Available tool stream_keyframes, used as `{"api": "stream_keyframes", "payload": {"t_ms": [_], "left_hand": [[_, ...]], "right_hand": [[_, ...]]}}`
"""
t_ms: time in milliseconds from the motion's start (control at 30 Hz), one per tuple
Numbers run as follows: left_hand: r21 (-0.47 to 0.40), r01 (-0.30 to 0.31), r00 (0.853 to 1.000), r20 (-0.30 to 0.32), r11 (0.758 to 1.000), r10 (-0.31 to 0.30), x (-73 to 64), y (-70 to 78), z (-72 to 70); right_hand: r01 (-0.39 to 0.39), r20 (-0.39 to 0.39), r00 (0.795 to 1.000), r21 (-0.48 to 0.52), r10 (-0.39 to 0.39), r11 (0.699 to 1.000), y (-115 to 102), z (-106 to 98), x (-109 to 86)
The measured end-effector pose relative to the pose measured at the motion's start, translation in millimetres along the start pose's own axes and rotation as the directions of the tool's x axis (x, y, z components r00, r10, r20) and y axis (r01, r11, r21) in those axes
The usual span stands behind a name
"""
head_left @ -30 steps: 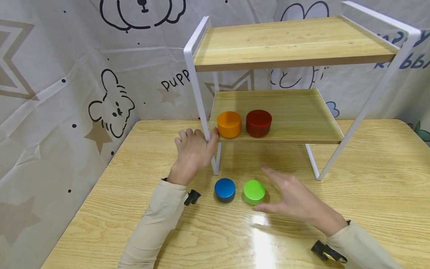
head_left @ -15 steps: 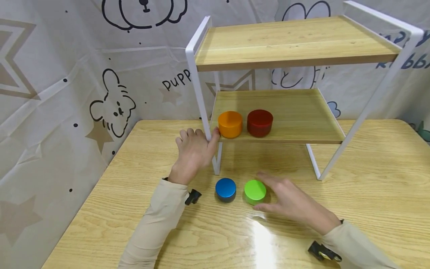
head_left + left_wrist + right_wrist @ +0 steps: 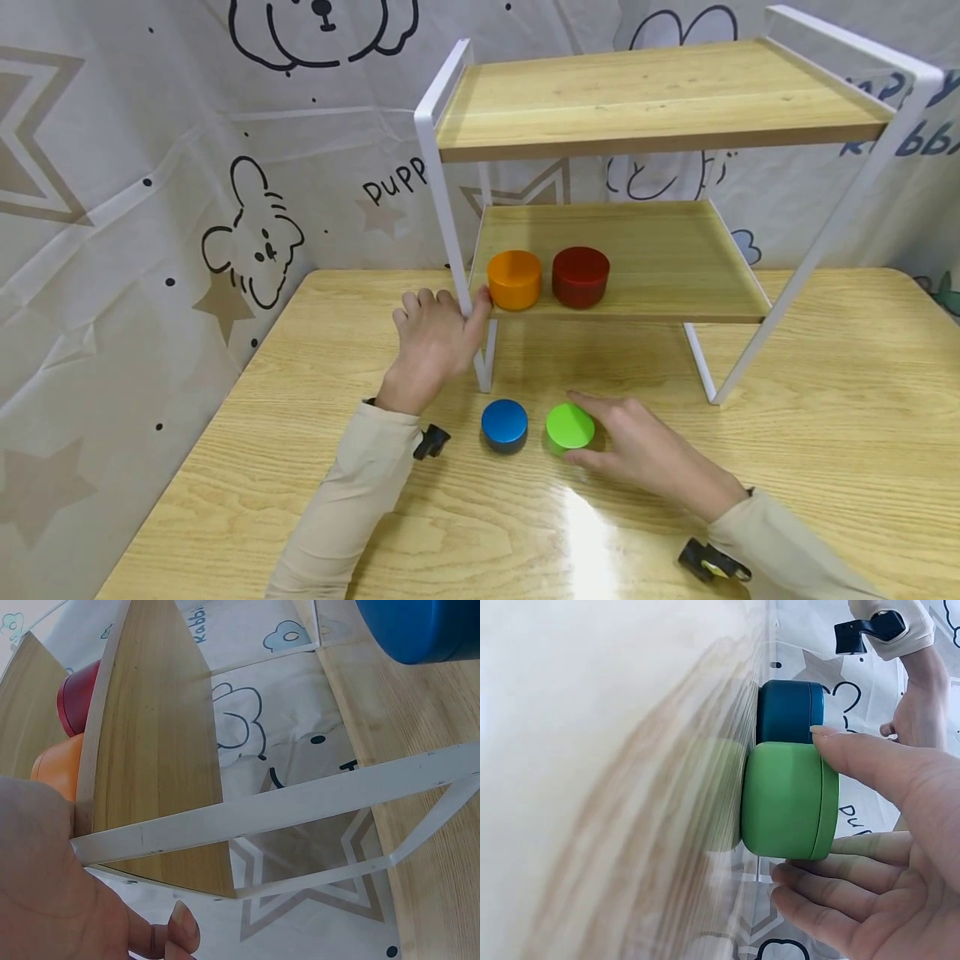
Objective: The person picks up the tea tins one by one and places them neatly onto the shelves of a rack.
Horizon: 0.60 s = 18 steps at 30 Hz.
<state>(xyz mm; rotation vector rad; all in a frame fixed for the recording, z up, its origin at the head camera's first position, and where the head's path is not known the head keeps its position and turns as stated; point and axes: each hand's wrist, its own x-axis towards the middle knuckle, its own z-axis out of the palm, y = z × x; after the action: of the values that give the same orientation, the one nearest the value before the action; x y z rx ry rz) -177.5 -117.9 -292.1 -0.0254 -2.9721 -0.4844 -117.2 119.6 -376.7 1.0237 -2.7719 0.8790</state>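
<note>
My left hand (image 3: 437, 337) grips the front left post of a two-tier shelf rack (image 3: 600, 304), its thumb at the lower board's edge beside an orange round tin (image 3: 513, 280). In the left wrist view, the fingers curl below the white post (image 3: 225, 817). My right hand (image 3: 645, 446) reaches around a green lidded tin (image 3: 569, 428) on the table, thumb on the near side, fingers on the far side. The right wrist view has the thumb tip right at the lid's edge, the fingers extended along the opposite side. A blue tin (image 3: 504, 426) stands just left of the green one.
A dark red tin (image 3: 581, 277) sits on the lower shelf, right of the orange one. The upper wooden board (image 3: 660, 92) overhangs both. Behind the wooden table (image 3: 300, 467) hangs a printed cloth (image 3: 337, 125). Each wrist wears a small black camera.
My right hand has moved left and closer around the green tin, its thumb and fingers drawing nearer to the sides. The left hand keeps its hold on the rack, and the tins stay put.
</note>
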Motion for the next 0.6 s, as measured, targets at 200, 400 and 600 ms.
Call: {"api": "stream_keyframes", "payload": {"t_ms": [200,400,600], "left_hand": [[-0.006,0.008,1.0,-0.003,1.0,-0.008,-0.1,0.3,0.0],[-0.009,0.012,1.0,0.0,1.0,-0.012,-0.8,0.2,-0.1],[-0.01,0.009,1.0,-0.003,1.0,-0.009,-0.9,0.3,0.0]], "right_hand": [[0.017,-0.002,1.0,0.002,-0.017,1.0,0.3,0.3,1.3],[0.042,-0.007,0.999,0.019,-0.042,0.999,0.3,-0.4,0.7],[0.034,-0.007,0.999,0.022,-0.034,0.999,-0.8,-1.7,0.2]]}}
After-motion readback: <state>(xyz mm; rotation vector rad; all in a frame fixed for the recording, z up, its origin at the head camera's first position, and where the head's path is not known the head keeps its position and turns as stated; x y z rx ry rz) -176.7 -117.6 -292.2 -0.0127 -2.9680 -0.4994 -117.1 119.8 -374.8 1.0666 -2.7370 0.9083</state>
